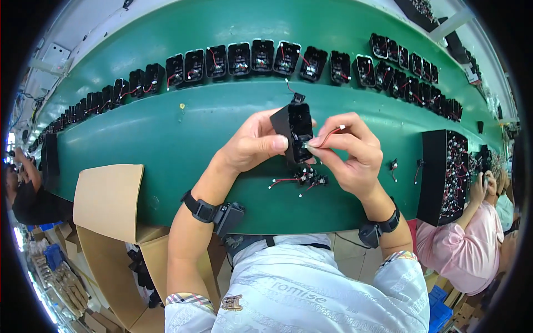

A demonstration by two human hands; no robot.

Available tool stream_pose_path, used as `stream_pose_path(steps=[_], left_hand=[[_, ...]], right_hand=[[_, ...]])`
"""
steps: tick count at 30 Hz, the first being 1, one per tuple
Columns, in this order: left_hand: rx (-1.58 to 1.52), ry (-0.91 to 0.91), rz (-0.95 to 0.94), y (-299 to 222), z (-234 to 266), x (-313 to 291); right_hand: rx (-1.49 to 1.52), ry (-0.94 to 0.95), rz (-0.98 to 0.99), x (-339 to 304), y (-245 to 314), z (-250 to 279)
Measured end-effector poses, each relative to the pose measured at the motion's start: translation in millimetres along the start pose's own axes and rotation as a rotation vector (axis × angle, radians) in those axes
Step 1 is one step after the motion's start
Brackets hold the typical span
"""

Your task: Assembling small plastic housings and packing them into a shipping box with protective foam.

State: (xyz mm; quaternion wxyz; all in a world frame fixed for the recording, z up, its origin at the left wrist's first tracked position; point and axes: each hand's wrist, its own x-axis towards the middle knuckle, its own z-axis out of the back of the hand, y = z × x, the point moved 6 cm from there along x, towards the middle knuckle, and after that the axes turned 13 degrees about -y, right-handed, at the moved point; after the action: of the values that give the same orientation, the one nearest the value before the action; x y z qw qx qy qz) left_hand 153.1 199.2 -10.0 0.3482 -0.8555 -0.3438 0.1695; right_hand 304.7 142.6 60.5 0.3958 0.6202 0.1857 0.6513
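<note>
Left hand [252, 145]: grip clamped on a black plastic housing [295, 129], thumb across the near face, the open side turned toward the person, held up off the green worktop [166, 133]. A short lead sticks out of the housing's top end.

Right hand [347, 152]: fingertips pinched together on a thin red wire [328, 134] with a small white end, pressed right at the housing's lower edge where a small connector shows.

Risks, as I judge them:
- The pinch sits very close to the wire's end; a sideways pull could bend or snap the joint.
- The housing is held by one edge only, so extra push from the right could twist it out of the left grip.
- A loose cluster of small wired parts [305, 177] lies on the worktop directly beneath both hands; a dropped housing would scatter or tangle them.

Farther out: a row of similar black housings [250, 58] along the far edge, a black tray of parts [444, 175] at right, a cardboard box [108, 200] at lower left. Another person's pink sleeve [472, 244] is well apart.
</note>
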Motion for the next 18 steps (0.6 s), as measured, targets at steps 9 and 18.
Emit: stream_pose_path(steps=[9, 18], left_hand=[[0.054, -0.035, 0.013, 4, 2, 4], [0.070, -0.060, -0.004, 7, -1, 4]], right_hand=[[-0.028, -0.026, -0.062, -9, -10, -1], [0.094, -0.115, -0.208, -19, -24, -3]])
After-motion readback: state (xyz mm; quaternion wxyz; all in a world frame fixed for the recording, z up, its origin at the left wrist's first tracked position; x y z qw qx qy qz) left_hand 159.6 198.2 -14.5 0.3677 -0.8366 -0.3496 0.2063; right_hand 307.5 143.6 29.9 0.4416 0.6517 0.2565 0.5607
